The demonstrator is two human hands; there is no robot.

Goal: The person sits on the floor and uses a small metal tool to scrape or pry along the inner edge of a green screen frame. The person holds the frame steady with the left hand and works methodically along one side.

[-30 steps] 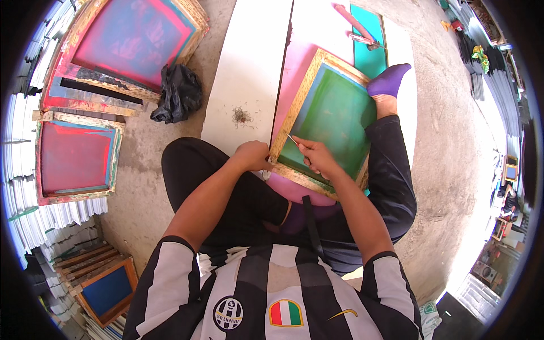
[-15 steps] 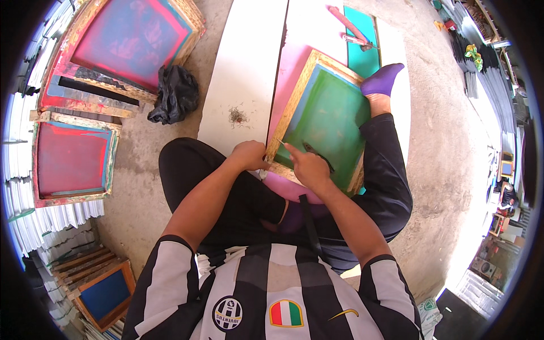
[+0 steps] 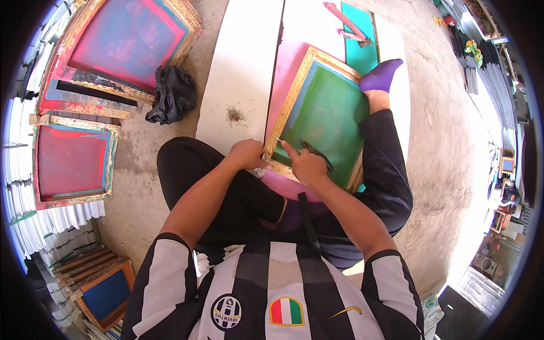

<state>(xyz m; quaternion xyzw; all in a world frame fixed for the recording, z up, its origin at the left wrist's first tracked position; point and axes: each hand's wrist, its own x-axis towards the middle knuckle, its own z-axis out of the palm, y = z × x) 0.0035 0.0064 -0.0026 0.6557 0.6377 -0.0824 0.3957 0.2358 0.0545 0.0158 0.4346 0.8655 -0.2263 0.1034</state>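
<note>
Right hand [image 3: 310, 167] grips a tool [image 3: 321, 155] over the green-screened frame [image 3: 326, 116], on pale boards [image 3: 241, 62] amid concrete floor [image 3: 442, 147].

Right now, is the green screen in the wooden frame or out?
In: the wooden frame borders the green screen along its visible sides.

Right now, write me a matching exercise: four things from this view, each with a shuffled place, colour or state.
1. left hand
2. plastic bag
3. right hand
4. raised foot's sock

A. holding a dark-handled tool
B. purple
C. at the wooden screen frame's near left corner
D. black

Pairs: 1-C, 2-D, 3-A, 4-B
</note>
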